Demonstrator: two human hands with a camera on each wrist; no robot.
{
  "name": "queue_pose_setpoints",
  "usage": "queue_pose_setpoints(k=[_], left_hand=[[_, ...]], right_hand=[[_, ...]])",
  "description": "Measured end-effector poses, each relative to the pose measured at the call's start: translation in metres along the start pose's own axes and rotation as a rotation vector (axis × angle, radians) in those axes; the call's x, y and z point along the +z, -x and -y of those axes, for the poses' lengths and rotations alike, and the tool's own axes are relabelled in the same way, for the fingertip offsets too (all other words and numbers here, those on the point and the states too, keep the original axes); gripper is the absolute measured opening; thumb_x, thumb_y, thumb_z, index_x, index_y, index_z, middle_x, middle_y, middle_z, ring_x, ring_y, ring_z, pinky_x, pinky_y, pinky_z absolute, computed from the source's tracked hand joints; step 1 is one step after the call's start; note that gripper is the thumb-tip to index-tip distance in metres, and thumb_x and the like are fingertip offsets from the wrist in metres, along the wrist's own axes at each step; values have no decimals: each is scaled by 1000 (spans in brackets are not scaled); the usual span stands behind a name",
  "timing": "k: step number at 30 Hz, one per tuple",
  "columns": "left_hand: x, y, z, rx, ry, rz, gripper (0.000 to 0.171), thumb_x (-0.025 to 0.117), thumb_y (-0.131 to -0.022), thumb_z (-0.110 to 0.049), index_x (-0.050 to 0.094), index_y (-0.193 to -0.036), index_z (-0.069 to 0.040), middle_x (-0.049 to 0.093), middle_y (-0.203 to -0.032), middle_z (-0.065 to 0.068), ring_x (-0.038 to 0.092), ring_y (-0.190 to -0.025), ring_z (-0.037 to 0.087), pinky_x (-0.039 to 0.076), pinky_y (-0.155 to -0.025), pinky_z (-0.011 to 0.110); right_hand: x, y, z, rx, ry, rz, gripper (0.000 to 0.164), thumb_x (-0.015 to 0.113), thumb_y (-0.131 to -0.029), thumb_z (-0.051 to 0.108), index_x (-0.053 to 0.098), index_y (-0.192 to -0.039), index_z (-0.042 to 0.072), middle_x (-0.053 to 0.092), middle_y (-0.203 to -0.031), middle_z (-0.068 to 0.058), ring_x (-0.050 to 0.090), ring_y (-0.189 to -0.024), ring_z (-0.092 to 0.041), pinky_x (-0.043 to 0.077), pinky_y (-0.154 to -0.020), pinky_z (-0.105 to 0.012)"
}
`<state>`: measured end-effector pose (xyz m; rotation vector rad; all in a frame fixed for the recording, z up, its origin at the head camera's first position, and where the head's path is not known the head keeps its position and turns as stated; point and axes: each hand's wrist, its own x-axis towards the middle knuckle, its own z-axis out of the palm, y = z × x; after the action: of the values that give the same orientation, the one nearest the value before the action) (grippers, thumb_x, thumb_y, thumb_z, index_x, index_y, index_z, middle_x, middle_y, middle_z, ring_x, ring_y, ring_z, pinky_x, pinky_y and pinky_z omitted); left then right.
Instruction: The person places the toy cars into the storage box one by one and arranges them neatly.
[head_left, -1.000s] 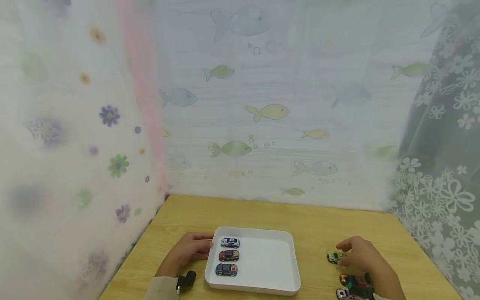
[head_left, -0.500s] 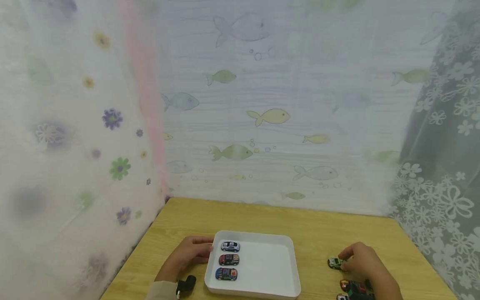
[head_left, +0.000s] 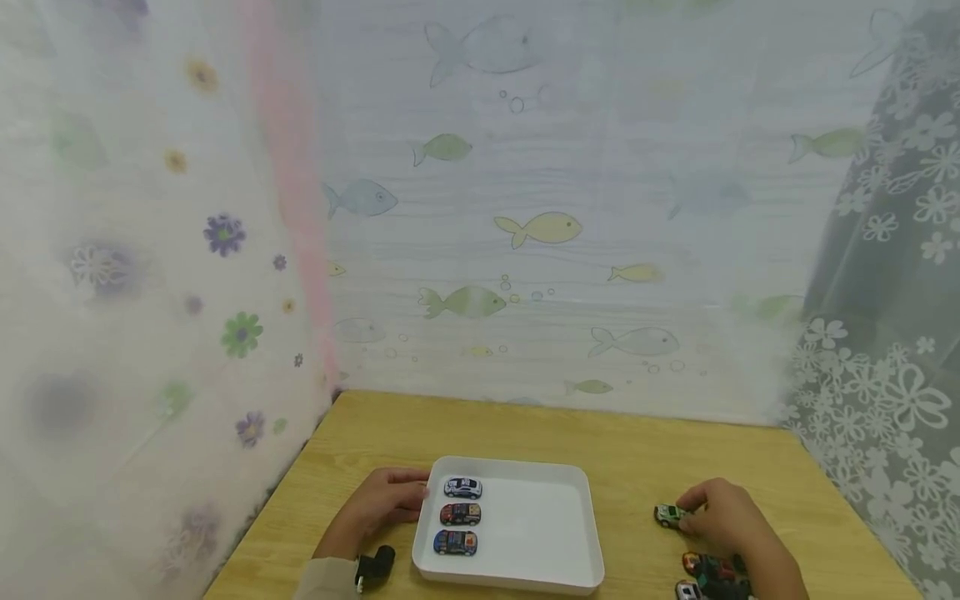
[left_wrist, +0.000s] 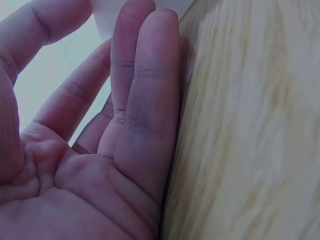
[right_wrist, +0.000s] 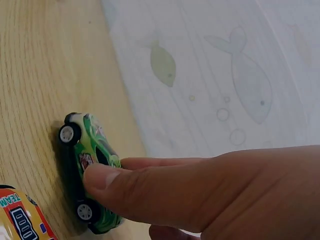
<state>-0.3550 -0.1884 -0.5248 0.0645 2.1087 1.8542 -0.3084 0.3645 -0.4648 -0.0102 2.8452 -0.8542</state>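
Observation:
A green toy car stands on the table, and my right hand pinches it by its sides between thumb and fingers. In the head view the same green car shows only its left end past the fingertips. My left hand lies at the left side of a white tray, its fingers fairly straight and touching the wall. Along the tray's left side sit three toy cars in a column: a white one, a red one and a blue one.
More toy cars, including a red-and-yellow one, lie just below the right hand, partly hidden by the wrist. A wooden table carries everything. Fish-printed curtains hang behind it, with flowered ones at the sides.
My right hand's fingers have closed from a spread pose onto the green car. The left hand, tray and its cars hold their places.

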Motion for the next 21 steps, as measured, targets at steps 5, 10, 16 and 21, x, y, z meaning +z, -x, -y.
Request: queue_pose_setpoints(k=[5,10,16,21], left_hand=[[1,0,-2,-2,2,4,54,78,-92,-23,65,-138,1,76,-115,12,74,-89,19,64,-80,36],[2,0,-4,3,-2,7,54,78,-92,-23,64,-138,1,76,-116,13,74,-88,19,64,-78,35],[2,2,-6,2,-1,1,55,78,-92,-22,63,-139,1,76,-117,14,74,-90,19,64,-77,34],[1,3,-5,-5,-16,-9,57,79,-91,-23,63,-140,1,75,-118,15,75,-91,20,64,-78,34]], right_hand=[[-2,2,5,-36,-3,-24,25,86,-85,25,80,-106,13,75,-106,-1,67,-100,-32,58,-80,-51],[0,3,10,-96,10,-75,22,84,-86,28,80,-105,16,75,-103,2,67,-107,-37,58,-84,-54],[12,0,22,-136,0,-109,21,85,-85,28,80,-103,19,75,-101,5,66,-109,-38,57,-87,-56],[25,-5,33,-153,4,-115,19,86,-84,27,81,-101,22,75,-100,7,67,-109,-36,58,-88,-55]])
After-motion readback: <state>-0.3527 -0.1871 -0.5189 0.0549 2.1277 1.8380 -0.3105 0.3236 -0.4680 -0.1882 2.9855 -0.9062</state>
